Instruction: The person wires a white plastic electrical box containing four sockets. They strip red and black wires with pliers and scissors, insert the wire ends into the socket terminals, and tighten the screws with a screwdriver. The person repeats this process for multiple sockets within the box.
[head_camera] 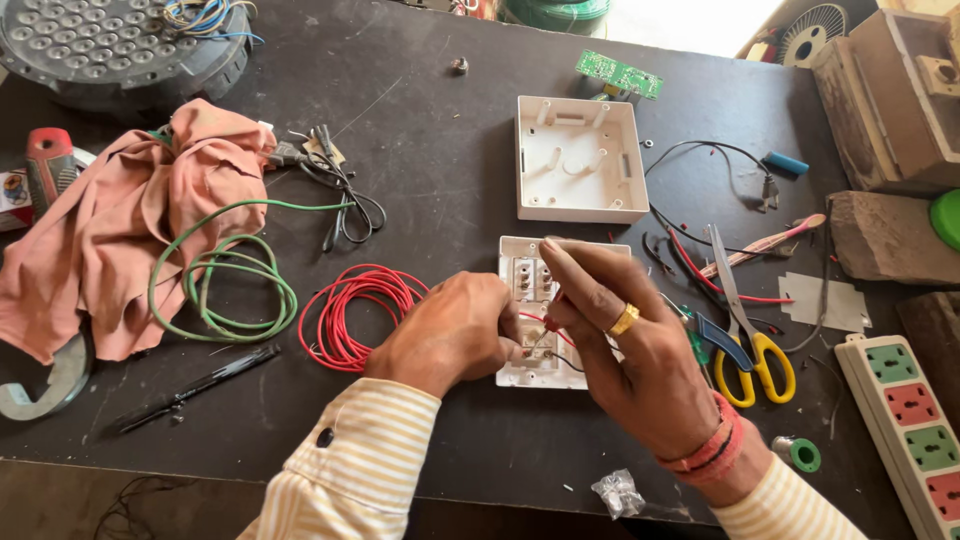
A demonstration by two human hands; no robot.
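A white switch plate point(528, 270) lies face down on the black table point(440, 170), its terminals up. My left hand point(450, 332) rests on the plate's left side and pinches a thin red wire at a terminal. My right hand point(625, 345), with a gold ring and red wrist threads, holds a thin tool, seemingly a screwdriver, against the same spot. The red wire runs from a red coil point(345, 312) just left of my left hand. An empty white back box point(578, 160) sits behind the plate.
Yellow-handled scissors point(750, 340) and loose wires lie to the right, with a power strip point(912, 425) at the right edge. A green wire coil point(215, 285), pink cloth point(120, 220) and black pen point(195, 385) lie left. A green circuit board point(620, 75) sits at the back.
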